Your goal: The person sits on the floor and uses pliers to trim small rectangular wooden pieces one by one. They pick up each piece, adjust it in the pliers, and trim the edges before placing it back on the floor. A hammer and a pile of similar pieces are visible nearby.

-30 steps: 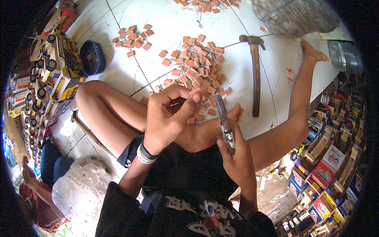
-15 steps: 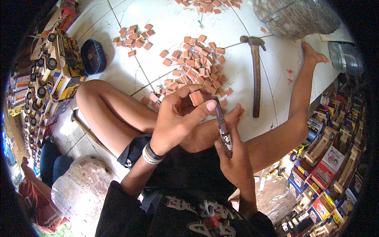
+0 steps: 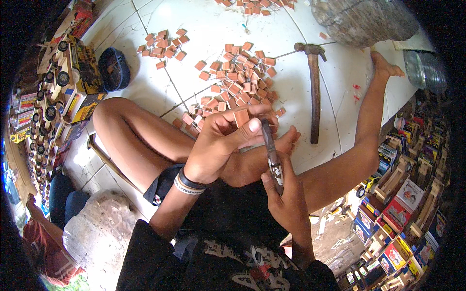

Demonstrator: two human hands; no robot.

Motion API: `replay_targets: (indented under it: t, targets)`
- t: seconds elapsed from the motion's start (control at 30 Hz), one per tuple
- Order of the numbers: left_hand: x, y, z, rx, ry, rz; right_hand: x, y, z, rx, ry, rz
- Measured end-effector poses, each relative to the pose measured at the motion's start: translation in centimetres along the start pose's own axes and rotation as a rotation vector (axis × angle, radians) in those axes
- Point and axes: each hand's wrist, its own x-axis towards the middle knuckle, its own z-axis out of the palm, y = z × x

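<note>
1 brown block point(image 3: 241, 118) in left grip point(image 3: 213, 145)

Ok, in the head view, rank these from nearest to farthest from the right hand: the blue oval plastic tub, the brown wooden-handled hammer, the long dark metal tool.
1. Long dark metal tool: held in the right hand.
2. Brown wooden-handled hammer: ahead, slightly right.
3. Blue oval plastic tub: ahead, well to the left.

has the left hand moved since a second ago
Yes: the left hand has moved rightward in the view, closer to the hammer, which lies where it did.
</note>
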Motion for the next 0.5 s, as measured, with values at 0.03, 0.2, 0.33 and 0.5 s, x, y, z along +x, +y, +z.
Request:
replay_targets:
  t: [0.03, 0.2, 0.33, 0.5]
  targets:
    - [0.0, 0.1, -0.04, 0.002, -0.02, 0.006, -0.07, -0.06, 0.0, 0.005, -0.002, 0.008]
    - [-0.16, 0.2, -0.01, -0.002, -0.074, -0.026, -0.09, 0.19, 0.34, -0.011, 0.008, -0.038]
    - [-0.31, 0.36, -0.14, -0.041, -0.047, -0.032, 0.03, 0.68, 0.72, -0.039, 0.043, -0.104]
    - [-0.05, 0.95, -0.67, 0.073, 0.112, -0.013, -0.23, 0.91, 0.79, -0.04, 0.06, -0.085]
